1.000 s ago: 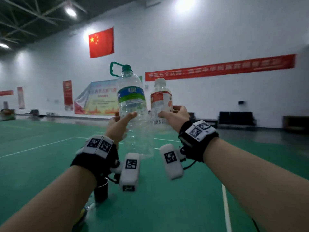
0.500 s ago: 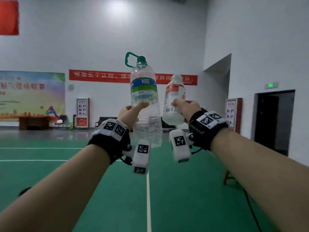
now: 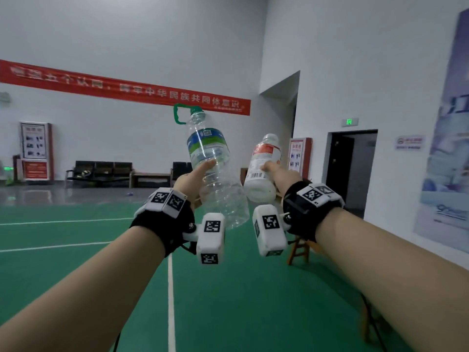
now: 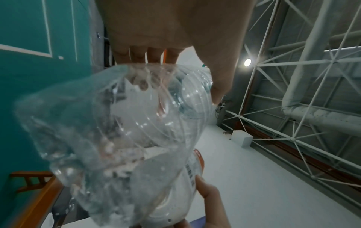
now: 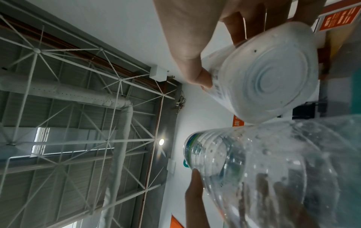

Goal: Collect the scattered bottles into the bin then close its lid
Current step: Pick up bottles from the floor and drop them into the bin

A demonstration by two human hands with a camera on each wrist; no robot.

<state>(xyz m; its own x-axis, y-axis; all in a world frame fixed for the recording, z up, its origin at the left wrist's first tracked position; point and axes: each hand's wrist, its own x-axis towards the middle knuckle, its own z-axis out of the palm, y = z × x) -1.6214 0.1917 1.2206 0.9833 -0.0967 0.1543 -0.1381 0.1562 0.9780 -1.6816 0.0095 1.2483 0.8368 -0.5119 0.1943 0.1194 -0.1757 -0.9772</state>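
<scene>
My left hand grips a large clear bottle with a green cap, a green loop handle and a blue-green label, held up at chest height and tilted right. In the left wrist view its crinkled base fills the frame, with my fingers curled behind it. My right hand holds a smaller white bottle with a red label, just right of the big one. The right wrist view shows its round base under my thumb. No bin is in view.
Green court floor with white lines stretches ahead. A wooden stool stands under my right wrist near the right wall. Black benches line the far wall. A dark doorway opens at the right.
The view has swung to the right across the hall, from the flag wall to the corner with the doorway. Both hands keep their bottles, which now tilt more to the right.
</scene>
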